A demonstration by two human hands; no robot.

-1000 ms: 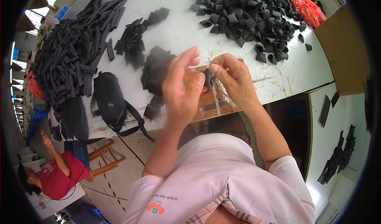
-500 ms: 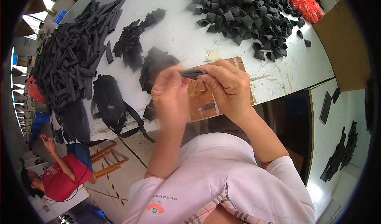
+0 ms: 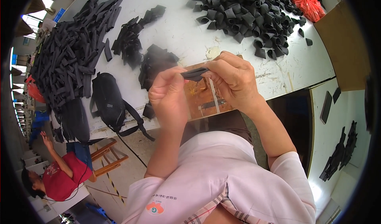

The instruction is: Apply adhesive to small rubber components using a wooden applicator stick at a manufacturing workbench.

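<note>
Between my two hands is a small folded piece of black fabric (image 3: pixel 194 74), held above a wooden board (image 3: pixel 204 95) at the table's near edge. My left hand (image 3: pixel 170 95) pinches its left end, and my right hand (image 3: pixel 234 79) grips the right end between thumb and fingers. Just beyond my left hand lies a stack of flat black fabric pieces (image 3: pixel 156 63). A second loose row of such pieces (image 3: pixel 129 45) stretches behind it. Farther off to the right is a large heap of black fabric loops (image 3: pixel 246 16).
A big pile of long black strips (image 3: pixel 69 49) covers the table's left side, with a black pouch and strap (image 3: pixel 108 103) nearer me. A red plastic bag (image 3: pixel 304 4) and a cardboard box (image 3: pixel 343 45) stand at right. A person in a red shirt (image 3: pixel 65 176) sits at lower left.
My right hand has shifted slightly up and right, and the fabric piece has tilted, its right end higher. Both hands still hold it.
</note>
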